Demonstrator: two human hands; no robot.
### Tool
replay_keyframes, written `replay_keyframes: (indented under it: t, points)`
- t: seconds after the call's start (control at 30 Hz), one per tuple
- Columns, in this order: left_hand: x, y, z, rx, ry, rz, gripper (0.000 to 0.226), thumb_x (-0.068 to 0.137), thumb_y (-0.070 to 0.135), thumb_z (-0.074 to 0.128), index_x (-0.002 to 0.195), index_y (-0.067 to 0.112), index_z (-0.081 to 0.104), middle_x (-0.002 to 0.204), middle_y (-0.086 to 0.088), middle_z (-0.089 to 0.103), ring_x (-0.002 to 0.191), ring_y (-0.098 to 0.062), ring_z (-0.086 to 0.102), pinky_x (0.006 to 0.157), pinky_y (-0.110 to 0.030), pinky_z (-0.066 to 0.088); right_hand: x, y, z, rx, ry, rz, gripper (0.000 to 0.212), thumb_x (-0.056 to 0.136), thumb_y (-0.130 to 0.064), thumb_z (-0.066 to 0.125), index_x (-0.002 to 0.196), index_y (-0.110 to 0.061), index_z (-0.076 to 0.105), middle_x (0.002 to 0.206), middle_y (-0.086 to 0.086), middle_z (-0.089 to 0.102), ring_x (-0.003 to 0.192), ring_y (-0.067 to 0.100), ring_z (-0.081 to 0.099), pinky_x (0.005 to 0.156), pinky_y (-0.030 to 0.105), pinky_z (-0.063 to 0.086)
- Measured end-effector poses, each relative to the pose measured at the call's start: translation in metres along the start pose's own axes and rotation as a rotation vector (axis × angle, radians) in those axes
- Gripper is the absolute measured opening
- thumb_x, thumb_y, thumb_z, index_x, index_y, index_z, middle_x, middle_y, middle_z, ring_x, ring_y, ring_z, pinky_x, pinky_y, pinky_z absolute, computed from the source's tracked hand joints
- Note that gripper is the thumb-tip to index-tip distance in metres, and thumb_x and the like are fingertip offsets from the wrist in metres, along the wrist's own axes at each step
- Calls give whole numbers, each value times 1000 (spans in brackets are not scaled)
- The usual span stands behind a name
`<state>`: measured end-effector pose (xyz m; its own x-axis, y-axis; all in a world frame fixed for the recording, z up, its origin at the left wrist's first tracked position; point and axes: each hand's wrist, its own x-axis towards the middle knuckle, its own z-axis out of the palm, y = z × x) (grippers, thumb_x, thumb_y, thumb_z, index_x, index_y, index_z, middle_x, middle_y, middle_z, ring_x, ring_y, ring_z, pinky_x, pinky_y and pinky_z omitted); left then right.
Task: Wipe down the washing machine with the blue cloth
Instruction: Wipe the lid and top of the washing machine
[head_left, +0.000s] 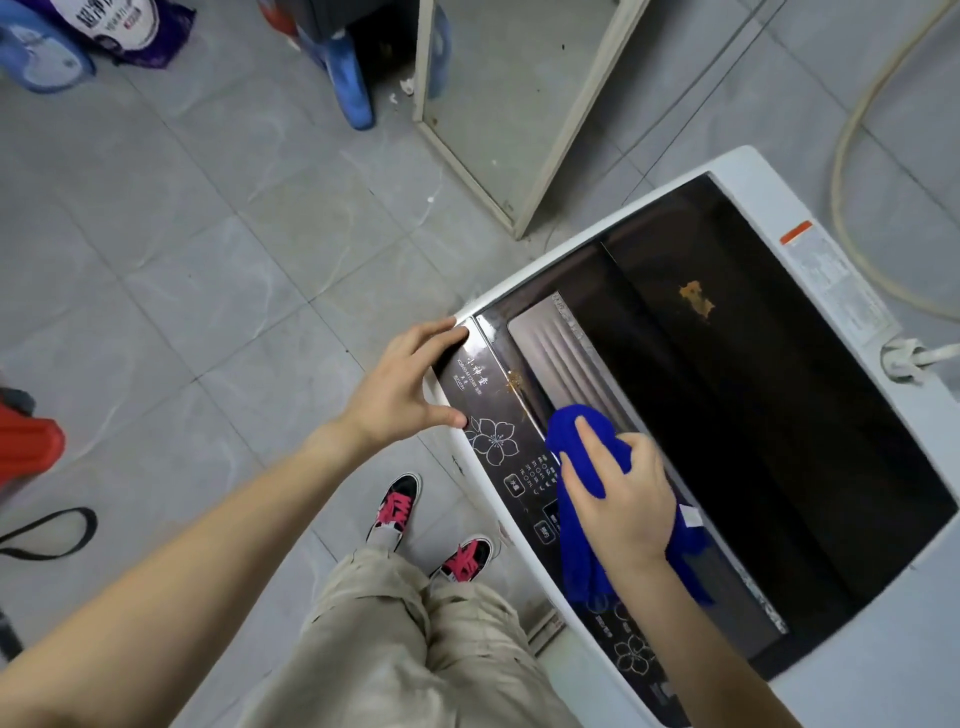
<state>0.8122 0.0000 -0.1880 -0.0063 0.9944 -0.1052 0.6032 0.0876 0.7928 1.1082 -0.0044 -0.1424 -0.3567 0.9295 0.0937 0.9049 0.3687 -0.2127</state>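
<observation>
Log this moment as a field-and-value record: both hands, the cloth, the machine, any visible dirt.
left hand: rests on the corner of the control panel, fingers spread
right hand: grips the blue cloth, pressing it on the control panel
washing machine: top-loader, dark lid down
dirt: orange-brown stain on the lid; smaller stain at the panel's edge

The left arm is stretched forward with the left hand (400, 387) laid open, fingers straight and thumb spread, while the right hand (621, 499) is held palm-down and curled round the blue cloth (561, 441).
</observation>
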Motion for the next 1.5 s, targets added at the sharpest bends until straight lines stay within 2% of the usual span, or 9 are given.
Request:
replay_keyframes:
  t: [0.23,0.53,0.77,0.87,1.03,1.17,1.23,1.4,1.5]
  points:
    - [-1,1,-1,-14,-11,1,108,62,45,92,153,24,38,157,4,31,145,-16,30,116,-28,25,125,-68,34,-5,16,-55,47,89,-40,68,132,-23,61,109,13,58,93,28,59,62,36,53]
    - [-2,0,-7,-61,24,-17,106,59,31,96,150,17,42,157,0,37,143,-13,34,112,-16,22,-3,-16,14,-11,41,-116,45,89,-43,55,126,-20,68,98,10,56,79,25,57,55,29,48]
    - [-3,-1,-4,-88,35,-11,106,58,29,96,149,15,44,155,3,37,137,-2,31,108,0,16,51,-46,28,5,46,-57,44,86,-41,67,126,-23,66,100,9,58,81,24,58,55,26,42]
    - [-4,3,-7,-90,9,-12,105,59,29,95,149,15,43,150,11,34,136,1,30,108,0,17,87,-66,31,27,33,-16,46,87,-39,71,129,-22,63,103,12,58,85,26,59,58,30,47]
    - [2,5,-19,-123,-16,-63,81,72,9,87,144,17,51,149,4,48,132,-5,42,108,-15,31,57,-57,22,56,-17,-5,47,92,-40,63,135,-22,58,108,12,56,90,26,57,63,34,52]
    - [11,2,-26,-168,27,-107,67,73,-4,81,134,12,59,134,-3,59,123,-12,52,96,-2,31,-10,-34,19,14,39,-72,46,90,-43,52,127,-20,67,97,10,57,80,24,57,54,31,51]
    - [11,2,-23,-205,38,-109,67,71,-6,81,132,10,60,130,-4,60,122,-16,54,103,-11,35,-20,-32,22,-6,32,-53,46,88,-43,52,125,-21,68,94,10,57,76,24,57,52,33,51]
    - [10,-2,-25,-325,27,-160,63,73,-9,78,131,9,60,129,0,60,118,-9,54,93,0,32,35,-71,41,-41,10,-217,43,84,-35,71,123,-17,68,94,12,58,76,25,57,51,29,46]
    - [12,-3,-31,-421,0,-231,51,82,-7,74,127,13,62,126,5,61,121,-9,55,105,-20,37,74,-88,43,-22,-37,-330,47,80,-33,77,123,-18,67,93,12,58,77,26,58,52,30,47]
